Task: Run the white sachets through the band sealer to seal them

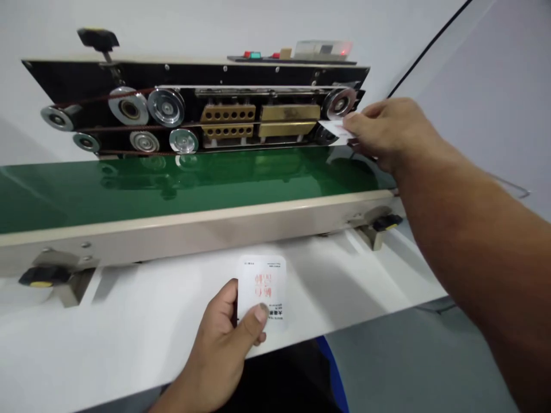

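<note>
My left hand [235, 332] is closed on a white printed packet [262, 287] with red and black characters, the thumb lying across its face. It holds the packet above the white table, in front of the conveyor. At the right end of the band sealing machine [206, 74], my right hand [383, 129] pinches another white packet [338, 128]. That packet's edge points left at the machine's right-hand rollers, just above the green belt [232, 175]. My fingers cover its right part. Whether its edge is inside the rollers I cannot tell.
Several metal pulleys [166, 107] and brass blocks [290, 113] line the machine's front. Black knobs [45, 276] stick out below the conveyor's pale rail [206, 226]. A clear box with a red light [322, 50] sits on top. The white table [172, 304] lies underneath.
</note>
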A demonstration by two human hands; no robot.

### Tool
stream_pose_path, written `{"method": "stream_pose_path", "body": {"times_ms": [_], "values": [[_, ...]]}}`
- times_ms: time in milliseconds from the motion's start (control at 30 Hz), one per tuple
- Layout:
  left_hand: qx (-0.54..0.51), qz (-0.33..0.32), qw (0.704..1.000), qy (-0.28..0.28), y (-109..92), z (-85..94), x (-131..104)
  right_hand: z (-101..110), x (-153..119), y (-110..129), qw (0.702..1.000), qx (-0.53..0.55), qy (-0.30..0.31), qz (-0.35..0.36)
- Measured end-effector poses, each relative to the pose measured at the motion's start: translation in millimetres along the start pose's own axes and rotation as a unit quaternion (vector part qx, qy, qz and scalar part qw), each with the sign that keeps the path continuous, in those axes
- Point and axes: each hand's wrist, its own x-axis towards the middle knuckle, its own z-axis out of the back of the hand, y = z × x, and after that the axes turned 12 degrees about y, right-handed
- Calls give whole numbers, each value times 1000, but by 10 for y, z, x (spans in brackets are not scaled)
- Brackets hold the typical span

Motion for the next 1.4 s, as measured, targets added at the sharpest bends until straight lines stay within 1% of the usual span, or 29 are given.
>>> {"method": "stream_pose_path", "body": {"times_ms": [33, 67, 100, 133, 167, 233, 267, 300, 333, 400, 433, 467, 533, 600, 667, 700, 733, 767, 833, 867, 900, 933, 967, 1067, 1100, 1167, 1267, 1400], "values": [[-7, -4, 1000, 3, 23, 16, -3, -22, -158, 28, 997, -34, -48, 51], [-11, -7, 1000, 4, 45, 27, -6, -50, -364, 53, 985, -78, -105, 112], [-11, -10, 1000, 6, 61, 34, -8, -89, -608, 68, 965, -116, -143, 190], [-8, -11, 1000, 7, 69, 37, -10, -140, -877, 68, 949, -105, -166, 246], [-2, -11, 1000, 8, 67, 37, -11, -202, -1150, 49, 947, -114, -126, 271], [6, -8, 1000, 13, 40, 32, -12, -344, -1629, -41, 952, -108, 19, 285], [10, -6, 1000, 17, 20, 29, -11, -415, -1803, -102, 949, -94, 73, 291], [15, -8, 1000, 22, -2, 27, -11, -481, -1920, -166, 949, -76, 137, 275], [24, -12, 999, 25, -25, 26, -10, -536, -1981, -226, 945, -57, 192, 258], [54, -17, 998, 24, -67, 25, -10, -602, -1967, -315, 935, -21, 282, 214], [72, -12, 997, 21, -86, 24, -11, -611, -1917, -340, 930, -14, 309, 200], [90, -4, 996, 20, -105, 22, -12, -603, -1857, -353, 925, -18, 324, 197], [127, 28, 991, 28, -137, 18, -16, -550, -1751, -353, 914, -53, 339, 218], [161, 48, 985, 46, -152, 17, -18, -476, -1696, -345, 889, -92, 368, 256], [167, 45, 983, 53, -139, 21, -19, -416, -1689, -356, 858, -96, 423, 276], [153, 38, 986, 47, -122, 25, -19, -398, -1696, -374, 849, -82, 445, 271], [134, 24, 990, 32, -100, 29, -19, -392, -1707, -400, 850, -57, 456, 256], [116, 5, 993, 12, -76, 32, -19, -399, -1722, -431, 860, -18, 454, 231], [95, -42, 994, -26, -29, 35, -13, -447, -1763, -499, 885, 93, 427, 160], [95, -63, 993, -40, -9, 34, -8, -486, -1790, -527, 890, 149, 412, 123], [94, -81, 991, -48, 9, 32, -3, -529, -1822, -549, 888, 196, 406, 92], [89, -92, 990, -54, 25, 31, 4, -575, -1856, -561, 880, 225, 413, 69], [79, -96, 990, -62, 39, 31, 9, -618, -1888, -562, 869, 233, 433, 54], [43, -97, 990, -94, 80, 43, 18, -711, -1948, -513, 839, 182, 510, 45], [35, -96, 990, -101, 91, 50, 17, -730, -1948, -487, 831, 170, 527, 47], [26, -92, 990, -103, 105, 64, 9, -757, -1921, -440, 826, 181, 532, 48], [24, -93, 990, -102, 98, 73, -5, -797, -1858, -398, 834, 194, 515, 43], [31, -82, 991, -99, 35, 61, -12, -853, -1829, -359, 859, 145, 489, 47]]}}
